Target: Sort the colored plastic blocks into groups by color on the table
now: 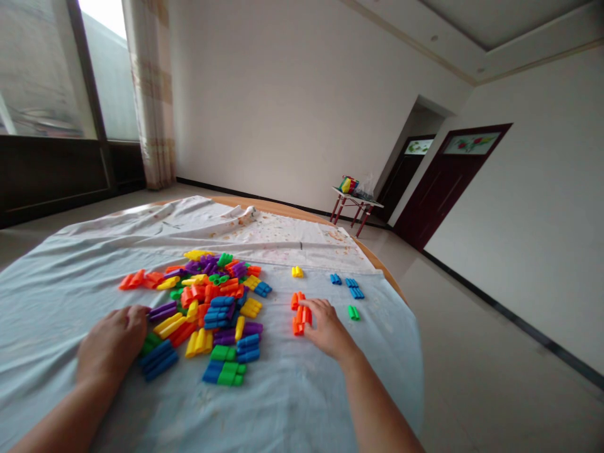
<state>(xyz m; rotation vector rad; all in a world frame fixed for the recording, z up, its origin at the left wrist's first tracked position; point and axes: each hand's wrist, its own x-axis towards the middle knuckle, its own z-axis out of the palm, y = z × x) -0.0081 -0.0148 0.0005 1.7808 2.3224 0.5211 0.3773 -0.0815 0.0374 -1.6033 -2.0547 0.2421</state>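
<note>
A heap of plastic building blocks, shaped like joined tubes in several colours, lies on the cloth. My left hand rests at its left edge, back upward. Its fingers curve loosely beside a purple block and a green block; its fingertips are partly hidden. To the right of the heap, my right hand has its thumb and fingers on an orange block. Another orange block lies against it on the far side.
Apart from the heap lie a yellow block, a few blue blocks and a green block. A pale blue cloth covers the round table, with a patterned white cloth behind. A small table holding bags stands beyond.
</note>
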